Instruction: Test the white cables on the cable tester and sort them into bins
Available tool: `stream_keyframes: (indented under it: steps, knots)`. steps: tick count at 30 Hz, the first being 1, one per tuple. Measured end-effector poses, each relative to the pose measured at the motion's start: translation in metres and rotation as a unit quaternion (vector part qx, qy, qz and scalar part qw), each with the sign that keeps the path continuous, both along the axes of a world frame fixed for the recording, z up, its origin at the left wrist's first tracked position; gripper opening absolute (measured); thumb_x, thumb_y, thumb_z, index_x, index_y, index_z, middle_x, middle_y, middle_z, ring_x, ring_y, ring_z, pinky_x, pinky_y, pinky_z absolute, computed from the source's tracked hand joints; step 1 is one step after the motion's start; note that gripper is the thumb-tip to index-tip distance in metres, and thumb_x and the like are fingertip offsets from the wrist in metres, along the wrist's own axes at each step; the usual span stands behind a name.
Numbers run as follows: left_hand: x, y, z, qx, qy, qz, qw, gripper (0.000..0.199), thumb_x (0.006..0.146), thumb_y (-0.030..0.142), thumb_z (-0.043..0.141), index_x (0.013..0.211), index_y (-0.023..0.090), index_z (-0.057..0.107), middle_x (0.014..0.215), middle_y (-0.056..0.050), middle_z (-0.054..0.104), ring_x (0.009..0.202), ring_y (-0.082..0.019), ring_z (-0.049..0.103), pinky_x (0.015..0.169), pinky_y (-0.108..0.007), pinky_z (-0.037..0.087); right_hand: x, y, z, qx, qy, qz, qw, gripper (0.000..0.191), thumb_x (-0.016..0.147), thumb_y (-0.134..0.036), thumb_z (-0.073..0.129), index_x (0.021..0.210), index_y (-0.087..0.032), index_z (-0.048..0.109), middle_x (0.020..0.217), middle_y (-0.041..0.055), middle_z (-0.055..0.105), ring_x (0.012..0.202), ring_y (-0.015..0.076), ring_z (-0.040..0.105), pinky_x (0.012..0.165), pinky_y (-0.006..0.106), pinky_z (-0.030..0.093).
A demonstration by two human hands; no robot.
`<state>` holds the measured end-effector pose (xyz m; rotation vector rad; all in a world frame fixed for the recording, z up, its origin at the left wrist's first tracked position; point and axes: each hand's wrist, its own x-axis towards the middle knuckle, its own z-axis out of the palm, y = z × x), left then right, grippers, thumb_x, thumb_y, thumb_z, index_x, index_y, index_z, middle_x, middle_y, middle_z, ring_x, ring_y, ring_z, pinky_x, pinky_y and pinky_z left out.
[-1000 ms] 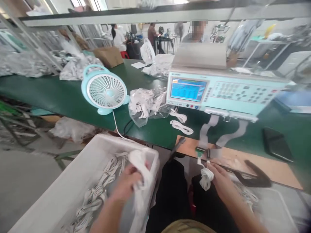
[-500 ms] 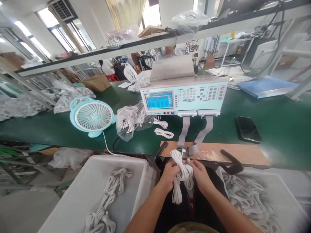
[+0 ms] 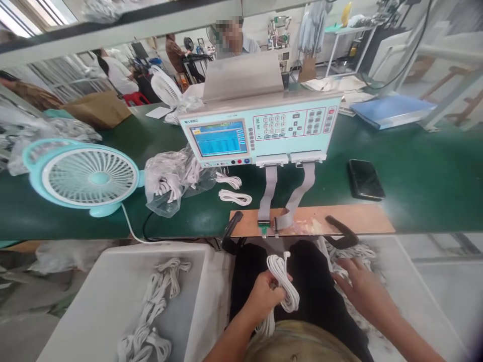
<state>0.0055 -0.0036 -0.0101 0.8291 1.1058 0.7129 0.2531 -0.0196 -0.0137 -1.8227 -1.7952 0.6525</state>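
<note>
My left hand (image 3: 261,297) is closed around a coiled white cable bundle (image 3: 284,282) above my lap, and a small white plug sticks up at its top. More white coils hang below those fingers; whether they belong to a second bundle is unclear. Over the right-hand white bin (image 3: 417,286), my right hand (image 3: 364,291) has its fingers stretched out, somewhat blurred, with nothing visible in them. Coiled white cables (image 3: 368,251) lie under and around it. Ahead, two grey ribbon cables (image 3: 300,191) run from the tester (image 3: 294,125) to small connectors (image 3: 264,230) at the board's front edge.
A white bin (image 3: 81,296) with several cable bundles (image 3: 145,311) stands at left. The green table holds a fan (image 3: 85,176), bagged cables (image 3: 168,183), two loose coils (image 3: 234,197) and a phone (image 3: 365,179). Black clamps (image 3: 341,234) grip the wooden board (image 3: 354,218). A person (image 3: 237,37) sits opposite.
My right hand has left the bundle and connectors and moved right over the bin. The left hand has drawn the bundle back towards my body. The camera view has shifted closer and lower.
</note>
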Motion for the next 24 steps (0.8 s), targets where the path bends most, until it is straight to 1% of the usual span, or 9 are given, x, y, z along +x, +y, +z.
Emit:
stream_keyframes:
  steps: [2,5,9,12,14,17,19,21,24]
  knots:
    - [0.009,-0.001,-0.003,0.059,0.048,-0.038,0.996,0.021,0.061,0.008,0.058,0.08,0.011,0.067,0.07,-0.002,0.062,0.064,-0.013,0.052,0.063,-0.023,0.042,-0.009,-0.004,0.011,0.034,0.017,0.067,0.997,0.016,0.089,-0.033,0.048,0.095,-0.023,0.059,0.087,0.0052,0.057,0.072,0.0192,0.057,0.064,0.029,0.044]
    - [0.02,-0.003,-0.001,0.135,0.093,-0.089,0.982,0.025,0.067,0.008,0.054,0.089,0.012,0.065,0.077,-0.004,0.064,0.067,-0.014,0.053,0.063,-0.023,0.042,-0.045,-0.002,0.023,0.058,0.098,0.162,0.98,0.016,0.094,-0.023,0.041,0.097,-0.022,0.057,0.083,0.0041,0.058,0.074,0.0165,0.058,0.066,0.026,0.045]
    - [0.019,-0.01,-0.001,0.252,0.232,-0.123,0.931,0.026,0.069,0.01,0.053,0.091,0.016,0.064,0.085,-0.005,0.064,0.075,-0.018,0.056,0.069,-0.027,0.043,-0.073,0.003,0.024,0.096,0.111,0.183,0.972,0.013,0.092,-0.017,0.042,0.092,-0.019,0.055,0.079,0.0045,0.058,0.07,0.016,0.056,0.064,0.026,0.044]
    - [0.01,-0.019,-0.003,0.289,0.304,-0.134,0.898,0.027,0.072,0.014,0.052,0.096,0.018,0.063,0.092,-0.008,0.064,0.087,-0.023,0.057,0.08,-0.034,0.044,-0.077,0.001,0.02,0.113,0.112,0.179,0.971,0.008,0.084,-0.015,0.046,0.084,-0.018,0.053,0.073,0.0032,0.056,0.065,0.0153,0.053,0.06,0.025,0.042]
    - [0.001,-0.025,-0.002,0.288,0.294,-0.15,0.899,0.033,0.074,0.016,0.052,0.105,0.019,0.061,0.099,-0.008,0.063,0.092,-0.024,0.057,0.084,-0.035,0.045,-0.079,-0.001,0.015,0.109,0.139,0.16,0.971,0.006,0.078,-0.014,0.048,0.078,-0.019,0.051,0.068,0.001,0.054,0.06,0.0136,0.051,0.057,0.023,0.041]
    - [-0.015,-0.027,0.001,0.266,0.223,-0.172,0.922,0.041,0.074,0.02,0.052,0.114,0.021,0.058,0.111,-0.008,0.061,0.102,-0.025,0.056,0.09,-0.035,0.045,-0.085,-0.004,0.003,0.085,0.184,0.129,0.971,0.009,0.071,-0.013,0.047,0.077,-0.019,0.05,0.065,-0.0017,0.054,0.055,0.0112,0.05,0.053,0.02,0.04]
    - [-0.023,-0.024,0.002,0.228,0.189,-0.138,0.945,0.039,0.077,0.029,0.051,0.114,0.02,0.06,0.115,-0.008,0.06,0.108,-0.027,0.054,0.092,-0.035,0.045,-0.089,-0.006,-0.006,0.088,0.187,0.131,0.97,0.009,0.07,-0.015,0.047,0.077,-0.019,0.05,0.064,-0.0021,0.055,0.054,0.0108,0.05,0.052,0.019,0.039]
    - [-0.026,-0.021,0.002,0.17,0.197,-0.086,0.962,0.039,0.077,0.038,0.051,0.11,0.021,0.064,0.115,-0.007,0.062,0.11,-0.028,0.054,0.093,-0.035,0.045,-0.092,-0.007,-0.013,0.114,0.167,0.15,0.968,0.008,0.071,-0.018,0.047,0.078,-0.019,0.052,0.064,-0.0015,0.057,0.054,0.0114,0.05,0.054,0.021,0.04]
    - [-0.023,-0.017,0.003,0.1,0.189,-0.057,0.975,0.041,0.073,0.045,0.055,0.102,0.02,0.068,0.108,-0.007,0.066,0.105,-0.028,0.057,0.092,-0.033,0.046,-0.093,-0.005,-0.015,0.138,0.104,0.177,0.969,0.009,0.073,-0.019,0.045,0.079,-0.018,0.051,0.064,-0.0007,0.056,0.055,0.0127,0.049,0.056,0.023,0.039]
